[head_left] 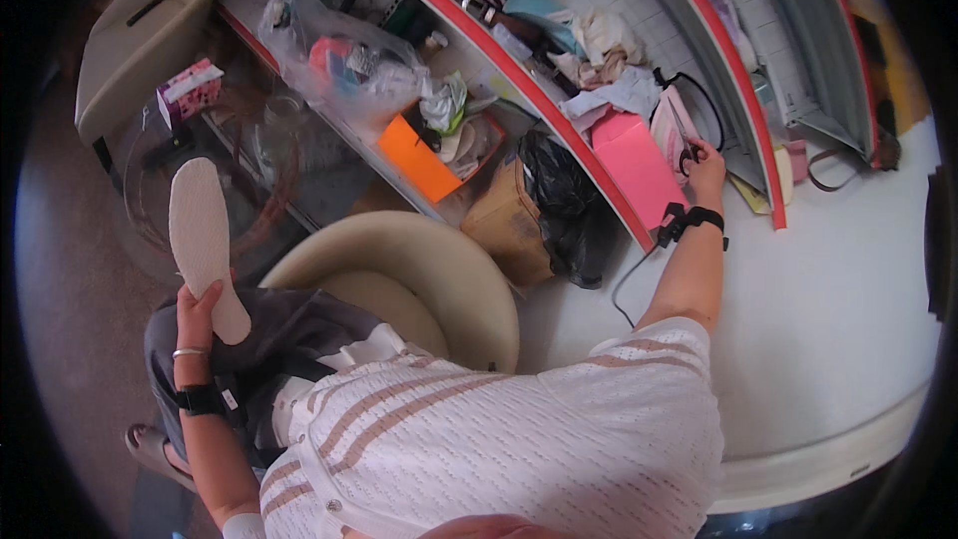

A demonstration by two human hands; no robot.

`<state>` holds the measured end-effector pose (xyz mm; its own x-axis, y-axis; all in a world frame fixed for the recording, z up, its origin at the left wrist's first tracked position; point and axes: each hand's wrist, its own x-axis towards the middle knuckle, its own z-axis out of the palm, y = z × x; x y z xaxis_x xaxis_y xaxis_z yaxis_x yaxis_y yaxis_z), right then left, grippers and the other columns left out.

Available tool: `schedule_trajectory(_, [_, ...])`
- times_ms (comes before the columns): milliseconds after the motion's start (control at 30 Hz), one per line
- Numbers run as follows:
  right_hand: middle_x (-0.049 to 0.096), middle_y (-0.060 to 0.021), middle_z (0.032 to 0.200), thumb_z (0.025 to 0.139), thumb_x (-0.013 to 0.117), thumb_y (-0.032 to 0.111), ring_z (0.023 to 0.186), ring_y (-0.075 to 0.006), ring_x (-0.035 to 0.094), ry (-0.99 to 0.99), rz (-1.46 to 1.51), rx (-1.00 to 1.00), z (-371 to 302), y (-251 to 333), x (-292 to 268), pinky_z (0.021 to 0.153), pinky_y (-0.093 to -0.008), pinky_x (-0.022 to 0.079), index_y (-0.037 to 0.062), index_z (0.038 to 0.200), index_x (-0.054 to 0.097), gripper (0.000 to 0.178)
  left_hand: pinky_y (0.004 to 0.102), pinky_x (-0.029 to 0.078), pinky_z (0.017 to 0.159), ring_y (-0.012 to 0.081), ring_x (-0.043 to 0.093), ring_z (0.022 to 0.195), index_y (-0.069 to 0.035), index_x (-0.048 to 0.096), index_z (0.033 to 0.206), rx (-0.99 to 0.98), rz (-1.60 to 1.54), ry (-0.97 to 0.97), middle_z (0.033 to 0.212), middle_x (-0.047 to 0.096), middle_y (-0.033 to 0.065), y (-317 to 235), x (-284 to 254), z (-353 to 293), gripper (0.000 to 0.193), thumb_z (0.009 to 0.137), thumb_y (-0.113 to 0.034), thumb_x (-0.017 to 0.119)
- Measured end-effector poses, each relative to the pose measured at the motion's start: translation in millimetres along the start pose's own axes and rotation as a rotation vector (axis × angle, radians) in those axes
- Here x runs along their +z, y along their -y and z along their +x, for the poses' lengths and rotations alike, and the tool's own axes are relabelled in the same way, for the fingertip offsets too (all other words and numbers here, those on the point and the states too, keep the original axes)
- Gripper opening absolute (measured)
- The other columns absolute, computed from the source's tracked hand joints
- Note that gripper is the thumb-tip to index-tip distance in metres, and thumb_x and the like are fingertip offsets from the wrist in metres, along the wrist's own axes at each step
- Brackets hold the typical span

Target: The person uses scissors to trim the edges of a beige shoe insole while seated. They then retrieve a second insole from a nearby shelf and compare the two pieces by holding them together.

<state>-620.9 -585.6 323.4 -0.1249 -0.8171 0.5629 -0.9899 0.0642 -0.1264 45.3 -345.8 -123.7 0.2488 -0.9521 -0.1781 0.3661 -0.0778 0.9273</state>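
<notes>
A cream-white insole [203, 225] stands nearly upright above my lap, toe end away from me. My left hand [198, 317] is closed round its heel end, thumb across the face. Far out to the right, my right hand [705, 172] grips the dark handles of a pair of scissors [687, 148] at the end of a shelf. The blades point away from me, against a pale pink item. Just left of the scissors is a bright pink box [639, 168]. Crumpled pale cloths [624, 95] lie beyond it.
Red-edged shelves [534, 90] curve across the top. A clear plastic bag [334, 55], an orange box [419, 158] and a cardboard box [509, 225] with a black bag [569, 210] sit lower. A round beige chair [449, 250] is beside me; a glass table holds a tissue box [190, 92].
</notes>
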Motion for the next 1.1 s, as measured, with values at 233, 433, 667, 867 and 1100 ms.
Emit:
schedule_trajectory(233, [0.064,-0.0221,0.099,0.085,0.049,0.019,0.093,-0.0366,0.062,0.279,-0.545,-0.05,10.5,5.4,26.3,0.081,-0.042,0.048,0.0085,0.105,0.067,0.028,0.0302,0.047,0.077,0.0203,0.062,0.081,0.005,0.061,0.101,-0.202,0.653,0.572,0.089,0.067,0.0139,-86.2,60.3,-86.2,0.033,0.073,-0.01,0.067])
schedule_trajectory(433, [0.066,-0.0086,0.087,0.095,0.049,0.024,0.076,-0.013,0.063,0.208,1.224,-0.286,-83.4,189.1,32.3,0.06,-0.0233,0.043,0.0001,0.109,0.061,0.03,0.0395,0.046,0.079,0.0387,0.059,0.089,0.002,0.052,0.099,-0.264,1.327,0.458,0.089,0.061,0.0233,-66.8,68.3,-125.3,0.048,0.062,-0.018,0.076])
schedule_trajectory(667, [0.058,0.0003,0.06,0.092,0.051,0.024,0.05,-0.0077,0.053,1.362,2.703,-1.053,-137.4,315.3,38.0,0.047,-0.0204,0.037,0.0066,0.079,0.063,0.025,0.0402,0.041,0.091,0.0403,0.049,0.103,-0.002,0.042,0.117,0.098,1.092,0.017,0.109,0.051,0.0205,-46.9,60.6,-146.3,0.059,0.063,0.002,0.065])
schedule_trajectory(867, [0.049,-0.01,0.054,0.082,0.051,0.011,0.047,-0.0168,0.05,2.293,3.189,-1.443,-223.2,377.3,44.4,0.042,-0.0253,0.035,0.0003,0.06,0.054,0.024,0.0336,0.038,0.097,0.034,0.049,0.113,-0.001,0.055,0.109,0.512,0.859,-0.181,0.117,0.051,0.0176,-61.2,97.2,-138.3,0.04,0.072,0.014,0.046])
schedule_trajectory(1100, [0.055,-0.0063,0.063,0.083,0.051,0.02,0.053,-0.0185,0.056,2.734,2.964,-2.334,-283.7,394.2,35.3,0.046,-0.029,0.042,0.006,0.065,0.055,0.023,0.0307,0.039,0.095,0.02,0.05,0.115,-0.002,0.045,0.131,0.452,0.062,0.336,0.127,0.052,0.0115,-97.5,181.8,-124.3,0.039,0.093,-0.005,0.048])
